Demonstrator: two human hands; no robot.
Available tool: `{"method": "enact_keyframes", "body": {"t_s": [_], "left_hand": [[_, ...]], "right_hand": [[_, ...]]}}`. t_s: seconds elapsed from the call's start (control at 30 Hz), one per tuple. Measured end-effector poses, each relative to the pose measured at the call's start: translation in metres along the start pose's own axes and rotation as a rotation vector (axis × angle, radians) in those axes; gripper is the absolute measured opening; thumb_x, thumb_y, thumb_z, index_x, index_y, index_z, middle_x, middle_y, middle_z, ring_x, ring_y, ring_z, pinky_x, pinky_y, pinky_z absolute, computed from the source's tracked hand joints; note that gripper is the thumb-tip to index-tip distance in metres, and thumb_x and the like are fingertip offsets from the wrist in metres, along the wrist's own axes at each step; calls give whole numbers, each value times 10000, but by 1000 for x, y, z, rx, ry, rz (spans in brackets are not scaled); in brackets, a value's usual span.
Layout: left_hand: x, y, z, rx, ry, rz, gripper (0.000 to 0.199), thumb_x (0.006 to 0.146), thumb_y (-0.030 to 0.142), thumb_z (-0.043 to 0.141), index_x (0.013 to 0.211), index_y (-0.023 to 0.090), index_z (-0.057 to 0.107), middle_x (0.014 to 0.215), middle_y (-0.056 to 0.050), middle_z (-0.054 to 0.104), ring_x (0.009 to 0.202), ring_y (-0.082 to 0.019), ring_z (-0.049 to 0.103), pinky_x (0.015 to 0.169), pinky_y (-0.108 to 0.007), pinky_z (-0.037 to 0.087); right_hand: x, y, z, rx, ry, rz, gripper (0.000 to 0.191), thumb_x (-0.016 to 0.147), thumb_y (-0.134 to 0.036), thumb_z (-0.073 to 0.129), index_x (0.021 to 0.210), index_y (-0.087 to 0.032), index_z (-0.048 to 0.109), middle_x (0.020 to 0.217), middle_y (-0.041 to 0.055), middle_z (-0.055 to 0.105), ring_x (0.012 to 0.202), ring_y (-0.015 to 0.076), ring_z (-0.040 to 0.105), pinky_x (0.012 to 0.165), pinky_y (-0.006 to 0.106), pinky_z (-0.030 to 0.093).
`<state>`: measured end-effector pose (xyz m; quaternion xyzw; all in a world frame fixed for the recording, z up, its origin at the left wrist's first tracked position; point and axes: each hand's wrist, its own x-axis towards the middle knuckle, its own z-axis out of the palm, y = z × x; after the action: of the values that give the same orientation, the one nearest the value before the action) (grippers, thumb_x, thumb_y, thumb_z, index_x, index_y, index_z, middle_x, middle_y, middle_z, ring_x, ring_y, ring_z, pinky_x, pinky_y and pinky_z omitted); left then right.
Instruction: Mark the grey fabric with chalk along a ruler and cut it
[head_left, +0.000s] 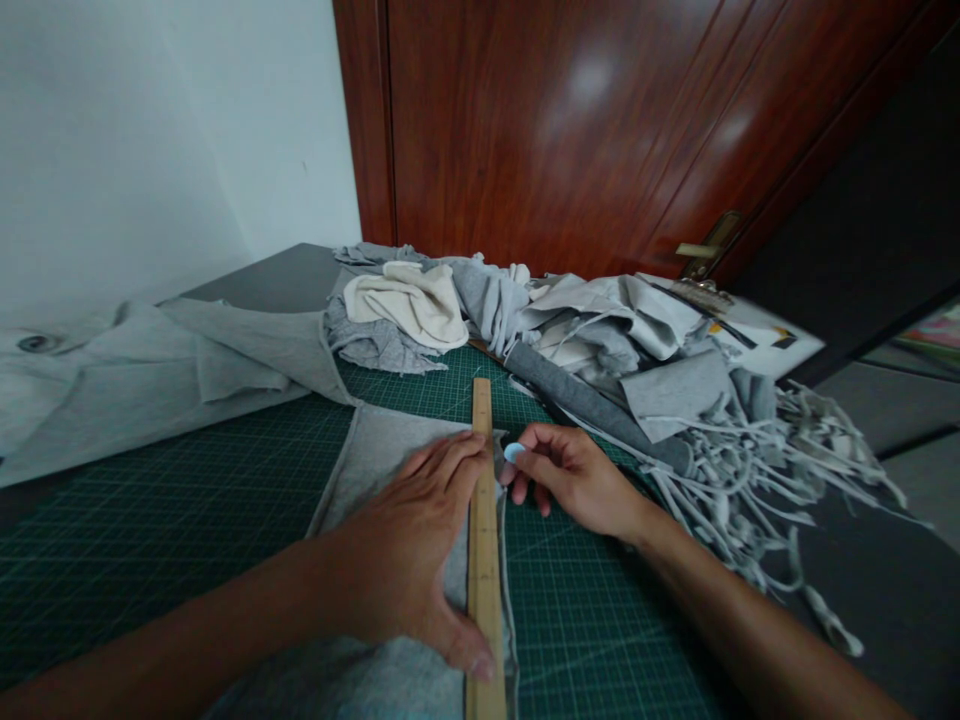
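A wooden ruler [484, 530] lies lengthwise along the right edge of a piece of grey fabric [382, 440]. Across the fabric, my left hand [412, 530] lies flat, fingertips and thumb pressing on the ruler. My right hand [574, 475] is just right of the ruler's upper half, pinching a small light-blue disc [514, 452] between thumb and forefinger at the fabric's edge. What kind of disc it is I cannot make out. Beneath everything is a green gridded cutting mat [600, 620]. A narrow strip of fabric shows to the right of the ruler.
Crumpled grey and cream cloth [409, 300] is heaped at the back. A dark grey fabric roll [592, 400] and a tangle of cut strips [750, 490] lie to the right. More grey fabric [225, 350] spreads on the left. Behind stands a brown wooden door [540, 140].
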<state>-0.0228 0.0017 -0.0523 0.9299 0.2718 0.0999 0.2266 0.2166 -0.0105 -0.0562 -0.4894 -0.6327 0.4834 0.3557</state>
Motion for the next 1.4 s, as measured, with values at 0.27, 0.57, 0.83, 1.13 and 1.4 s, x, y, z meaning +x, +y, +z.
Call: {"method": "enact_keyframes", "body": {"t_s": [0.27,0.57,0.83,1.13,1.4], "left_hand": [[1,1,-1,-4,-27,-18,1387,547,822,867,1604,84,356,1718,-296,325,1611,-503,269,1323,-631,252],[-1,-1,1,2,5,14,1338,565,854,837,1604,154,365,1710,-277,352,1612,-512,272,1311,-659,246],[0,3,-2,2,-46,-37,1409,560,825,853,1619,59,326,1737,-339,271,1640,-516,207,1329,-656,208],[-1,2,-2,9,-27,-20,1405,545,827,858,1636,113,336,1720,-302,330,1631,-500,241,1318,-646,233],[-1,3,-2,0,-31,-15,1404,576,833,832,1640,86,304,1737,-343,272,1634,-514,227,1309,-673,233]], "right_hand": [[15,-8,8,-55,90,188,183,935,-192,586,752,-188,587,667,-3,712,512,123,676,482,217,577],[17,-35,15,-404,72,287,311,858,-127,572,556,-194,598,478,-12,618,435,140,615,447,219,461],[24,-40,25,-762,156,182,291,868,-185,635,605,-157,758,630,94,744,659,212,686,618,302,413],[25,-39,31,-899,196,198,327,899,-257,604,721,-122,843,742,165,809,709,250,721,612,333,389],[26,-40,32,-925,183,197,309,885,-252,610,711,-127,832,756,176,810,696,255,716,608,338,385]]}}
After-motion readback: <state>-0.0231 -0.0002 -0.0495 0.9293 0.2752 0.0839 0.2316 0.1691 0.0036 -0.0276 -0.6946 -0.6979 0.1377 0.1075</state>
